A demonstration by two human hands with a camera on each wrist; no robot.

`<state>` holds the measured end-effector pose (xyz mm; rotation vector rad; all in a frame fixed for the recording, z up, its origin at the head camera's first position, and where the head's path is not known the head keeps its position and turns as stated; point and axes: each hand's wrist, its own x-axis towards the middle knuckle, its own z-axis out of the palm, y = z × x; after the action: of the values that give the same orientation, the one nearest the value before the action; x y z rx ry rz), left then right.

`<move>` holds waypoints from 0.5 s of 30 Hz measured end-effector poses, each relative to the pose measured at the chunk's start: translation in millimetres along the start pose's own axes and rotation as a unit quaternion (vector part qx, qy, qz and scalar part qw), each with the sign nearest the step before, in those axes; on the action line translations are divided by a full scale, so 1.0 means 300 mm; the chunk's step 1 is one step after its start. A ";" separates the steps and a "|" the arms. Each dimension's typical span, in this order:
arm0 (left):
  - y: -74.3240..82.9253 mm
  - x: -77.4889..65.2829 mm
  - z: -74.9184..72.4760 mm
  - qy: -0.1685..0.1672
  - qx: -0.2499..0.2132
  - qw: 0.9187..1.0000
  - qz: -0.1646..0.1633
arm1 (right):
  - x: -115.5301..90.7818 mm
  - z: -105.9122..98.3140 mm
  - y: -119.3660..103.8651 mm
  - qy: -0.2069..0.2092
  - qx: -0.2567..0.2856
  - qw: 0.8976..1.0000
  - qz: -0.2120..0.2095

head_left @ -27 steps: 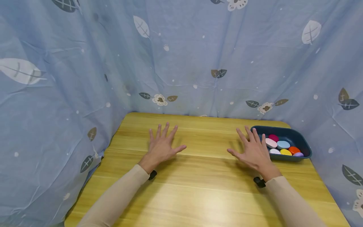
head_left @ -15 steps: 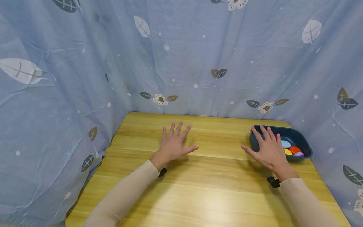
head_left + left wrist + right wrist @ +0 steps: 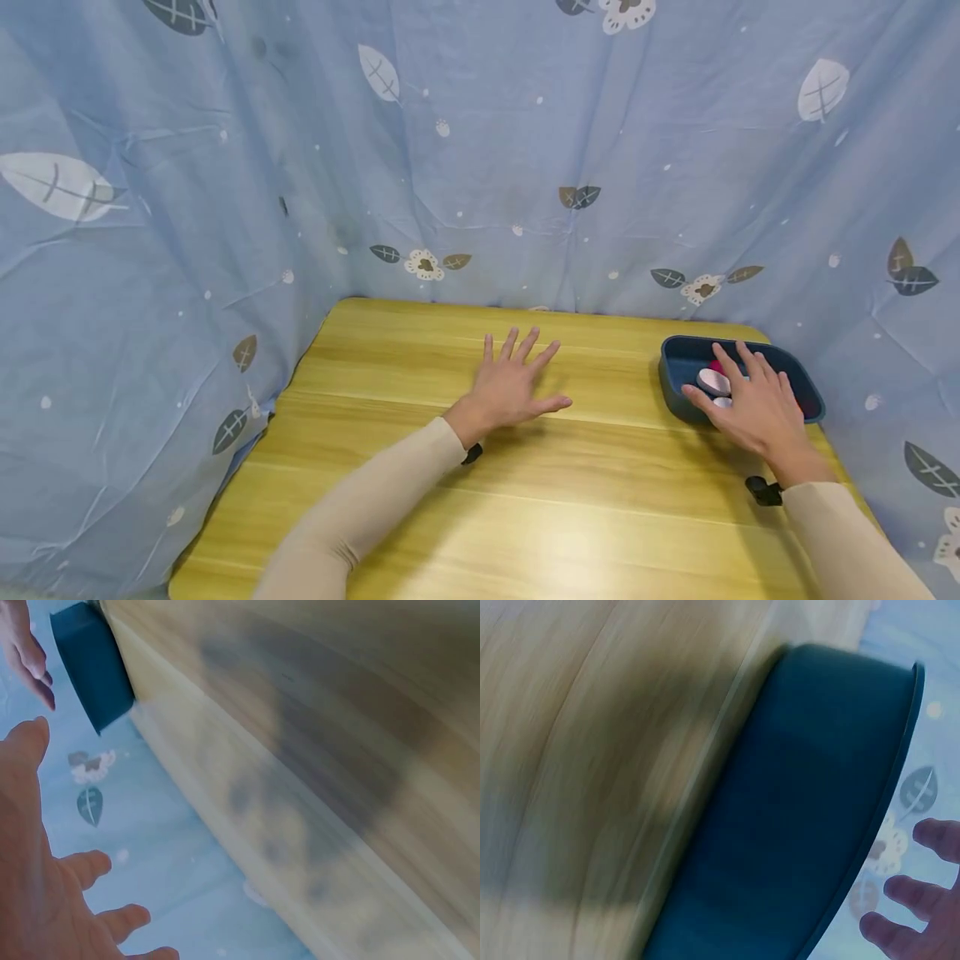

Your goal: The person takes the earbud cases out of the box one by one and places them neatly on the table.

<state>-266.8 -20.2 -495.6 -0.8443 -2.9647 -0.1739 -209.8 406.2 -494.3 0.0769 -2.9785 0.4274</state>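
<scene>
My right hand (image 3: pixel 761 408), fingers spread, is above the near side of a dark blue tub (image 3: pixel 678 392) at the table's back right. Inside the tub show a pale pink oval piece (image 3: pixel 712 382), a white piece (image 3: pixel 722 402) and part of a crimson one (image 3: pixel 716 366); the hand hides most of the other contents. My left hand (image 3: pixel 508 392) is over the middle of the table with fingers apart and nothing in it. In the right wrist view the tub's outer wall (image 3: pixel 787 795) fills the centre, fingertips (image 3: pixel 911 892) beyond its rim.
The wood-grain table (image 3: pixel 420 358) has rounded back corners. A blue curtain (image 3: pixel 487 150) with leaf and flower prints hangs behind it and at both sides. Black straps (image 3: pixel 763 492) are worn on the wrists.
Both hands have moved to the right. The right hand has come from the tub's left end to over its middle, uncovering the pink piece and covering others. The tub has stayed put.
</scene>
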 end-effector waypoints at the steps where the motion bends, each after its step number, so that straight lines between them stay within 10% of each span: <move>1: 0.014 0.007 0.005 -0.001 -0.001 1.000 0.006 | -0.004 -0.003 0.012 -0.001 0.001 1.000 0.005; 15: 0.229 0.095 0.056 -0.028 0.011 0.995 0.098 | -0.026 -0.027 0.146 -0.012 -0.031 0.997 0.066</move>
<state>-255.1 54.9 -503.6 -1.1483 -2.9041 -0.1094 -204.2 450.6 -499.9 -0.1237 -3.0291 0.3511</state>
